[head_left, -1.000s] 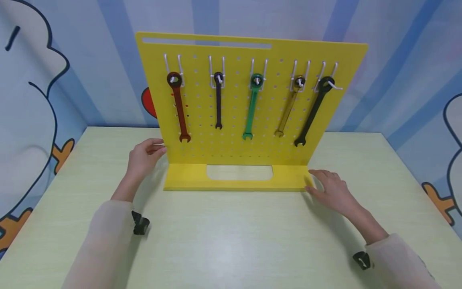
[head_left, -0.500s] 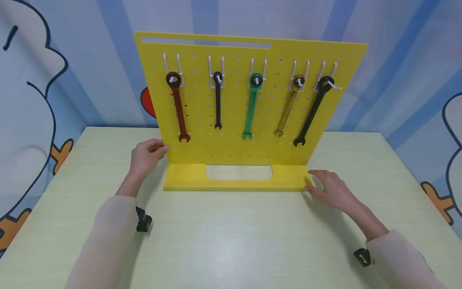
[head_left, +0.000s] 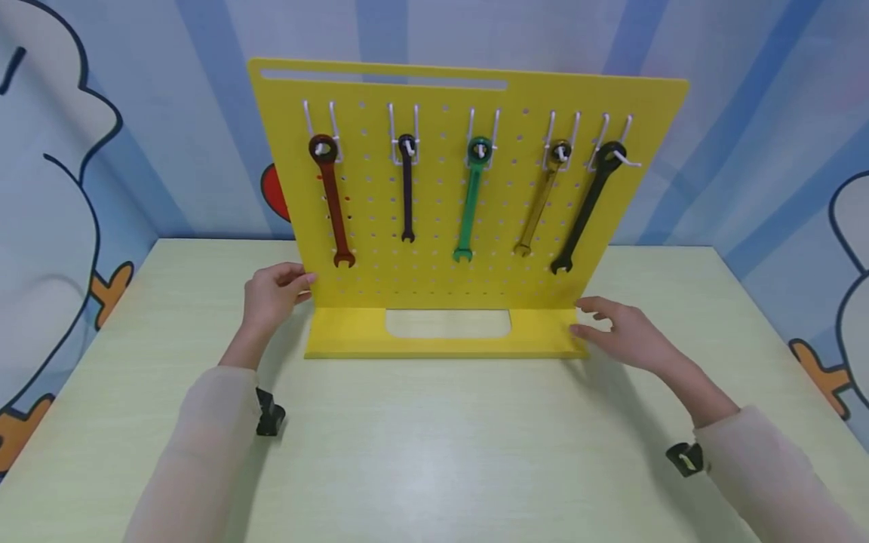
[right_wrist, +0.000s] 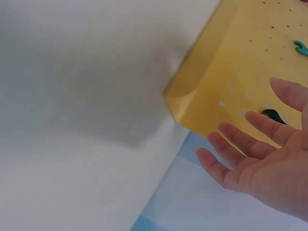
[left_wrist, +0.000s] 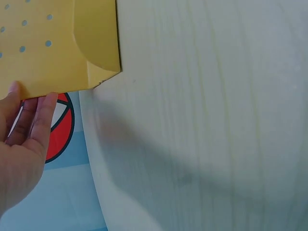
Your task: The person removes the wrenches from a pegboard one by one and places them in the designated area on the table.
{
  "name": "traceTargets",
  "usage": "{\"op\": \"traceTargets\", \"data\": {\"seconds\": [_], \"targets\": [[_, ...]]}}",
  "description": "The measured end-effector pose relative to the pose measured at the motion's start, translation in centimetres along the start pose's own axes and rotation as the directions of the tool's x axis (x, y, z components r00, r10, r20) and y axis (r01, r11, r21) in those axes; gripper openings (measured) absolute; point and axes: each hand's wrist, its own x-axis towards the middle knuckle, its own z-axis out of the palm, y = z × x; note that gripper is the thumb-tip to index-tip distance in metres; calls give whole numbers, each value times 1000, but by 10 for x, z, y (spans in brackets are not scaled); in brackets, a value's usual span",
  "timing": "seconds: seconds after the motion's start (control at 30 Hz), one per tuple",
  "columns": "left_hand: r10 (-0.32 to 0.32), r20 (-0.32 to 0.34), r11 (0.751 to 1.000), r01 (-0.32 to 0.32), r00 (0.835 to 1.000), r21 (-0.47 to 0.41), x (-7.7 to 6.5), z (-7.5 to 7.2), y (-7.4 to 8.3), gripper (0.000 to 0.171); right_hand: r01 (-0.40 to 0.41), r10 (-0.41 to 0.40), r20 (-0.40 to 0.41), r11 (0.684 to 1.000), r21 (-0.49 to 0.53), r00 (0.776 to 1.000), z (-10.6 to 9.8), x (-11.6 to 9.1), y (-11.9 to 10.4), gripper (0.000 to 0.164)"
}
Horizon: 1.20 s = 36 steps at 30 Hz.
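Observation:
A yellow pegboard (head_left: 434,279) stands upright on its base, with a row of wrenches hanging from its hooks. From left to right hang a red wrench (head_left: 333,200), a small dark wrench (head_left: 407,192), a green wrench (head_left: 470,200), a gold wrench (head_left: 538,204) and a black wrench (head_left: 587,211). My left hand (head_left: 271,298) pinches the board's lower left edge, thumb at the front, other fingers at the edge. By the lower right corner is my right hand (head_left: 627,335), fingers spread and relaxed, holding nothing. In the right wrist view its palm and fingers (right_wrist: 260,125) show beside the board.
The board's base (head_left: 346,343) rests on a pale wooden table (head_left: 434,452). A blue striped backdrop (head_left: 462,34) with cartoon figures rises behind and at both sides. Black wrist cameras (head_left: 270,413) sit below the cuffs.
My right hand has risen slightly along the board's right edge, off the base corner. The left hand moved in a little to the edge and stayed there. The wrenches hang as before.

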Motion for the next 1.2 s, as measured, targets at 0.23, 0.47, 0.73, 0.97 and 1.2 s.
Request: {"op": "traceTargets", "data": {"seconds": [0.23, 0.47, 0.73, 0.97, 1.2], "targets": [[1, -13, 1000, -1, 1000, -26, 0, 1, -2, 33, 22, -21, -21, 999, 33, 1000, -24, 10, -16, 52], [-4, -29, 1000, 3, 1000, -23, 1, 2, -4, 34, 22, -17, -89, 998, 62, 996, -49, 17, -30, 49], [-3, -60, 1000, 2, 998, -17, 2, 5, -6, 34, -34, 76, -179, 974, 226, 981, -65, 26, -40, 48], [-5, -53, 1000, 4, 999, -20, 1, 4, -5, 36, -29, 118, -270, 950, 311, 956, -66, 35, -47, 45], [34, -89, 999, -33, 995, 13, 22, 10, -32, 37, -14, 131, -289, 927, 374, 948, -62, 41, -49, 40]]}}
